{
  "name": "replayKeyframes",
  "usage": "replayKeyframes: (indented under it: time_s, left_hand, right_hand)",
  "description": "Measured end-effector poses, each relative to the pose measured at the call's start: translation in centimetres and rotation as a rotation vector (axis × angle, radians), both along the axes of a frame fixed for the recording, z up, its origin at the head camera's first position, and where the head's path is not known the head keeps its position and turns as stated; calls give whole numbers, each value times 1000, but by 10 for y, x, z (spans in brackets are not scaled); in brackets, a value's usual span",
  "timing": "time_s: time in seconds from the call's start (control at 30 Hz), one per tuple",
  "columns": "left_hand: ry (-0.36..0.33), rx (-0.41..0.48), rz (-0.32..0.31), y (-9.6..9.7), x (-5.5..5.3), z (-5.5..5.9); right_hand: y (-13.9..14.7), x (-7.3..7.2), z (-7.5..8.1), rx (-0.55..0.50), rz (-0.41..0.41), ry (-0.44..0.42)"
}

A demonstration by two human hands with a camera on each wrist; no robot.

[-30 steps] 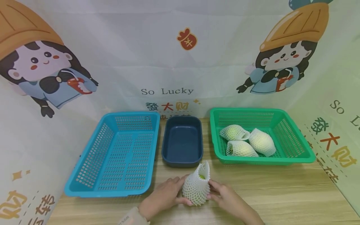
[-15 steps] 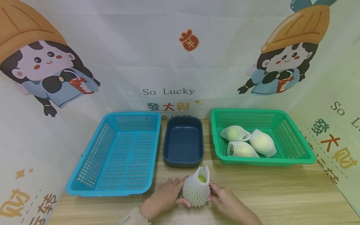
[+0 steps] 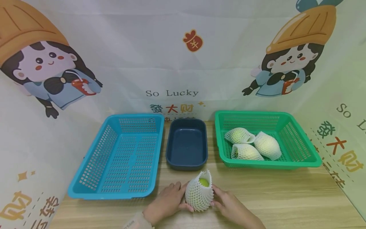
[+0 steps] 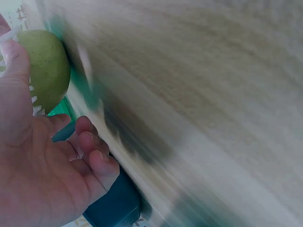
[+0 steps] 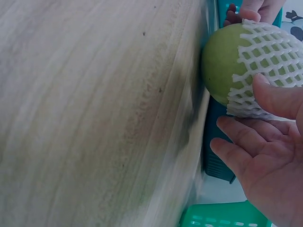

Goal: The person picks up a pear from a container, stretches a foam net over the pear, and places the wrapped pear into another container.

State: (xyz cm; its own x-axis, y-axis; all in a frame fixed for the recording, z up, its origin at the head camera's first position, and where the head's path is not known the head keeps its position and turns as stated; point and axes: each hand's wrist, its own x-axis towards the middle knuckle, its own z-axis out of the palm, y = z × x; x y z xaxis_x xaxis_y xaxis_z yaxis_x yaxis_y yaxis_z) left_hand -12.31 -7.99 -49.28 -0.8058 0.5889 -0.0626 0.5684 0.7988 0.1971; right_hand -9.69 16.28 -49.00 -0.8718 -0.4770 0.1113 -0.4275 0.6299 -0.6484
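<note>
A green fruit [image 5: 221, 62] in a white foam net sleeve [image 3: 199, 195] stands upright on the table in the head view, with green showing in the sleeve's open top. Its rounded lower end [image 4: 49, 71] is bare below the net in both wrist views. From the left, my left hand [image 3: 169, 201] holds it with the thumb on the net; the outer fingers curl away from the fruit in the left wrist view. My right hand [image 3: 228, 203] grips the other side, its thumb pressed on the netting in the right wrist view.
A blue plastic basket [image 3: 72, 190] is at the left and a dark blue tray [image 3: 187, 166] in the middle. The green basket [image 3: 274, 163] at the right holds several net-wrapped fruits [image 3: 267, 145]. A printed cloth [image 3: 177, 47] hangs behind.
More of the green fruit shows in the sleeve's top opening, and the net's upper edge is lower. Both hands stay on the fruit with little movement.
</note>
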Motion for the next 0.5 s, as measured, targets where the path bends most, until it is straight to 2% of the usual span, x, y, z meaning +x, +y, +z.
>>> replayKeyframes:
  time_s: [0.13, 0.27, 0.37, 0.5]
  left_hand:
    - [-36, 21, 9, 0, -1, -1]
    - [-113, 92, 23, 2, -2, -2]
    - [-165, 188, 39, 3, -1, -2]
    - [-215, 390, 38, 4, -2, 2]
  right_hand:
    - [2, 0, 2, -31, -18, -83]
    - [5, 0, 4, -68, -51, -182]
    - [7, -1, 4, -92, -48, -199]
    - [10, -2, 5, -145, -22, -202]
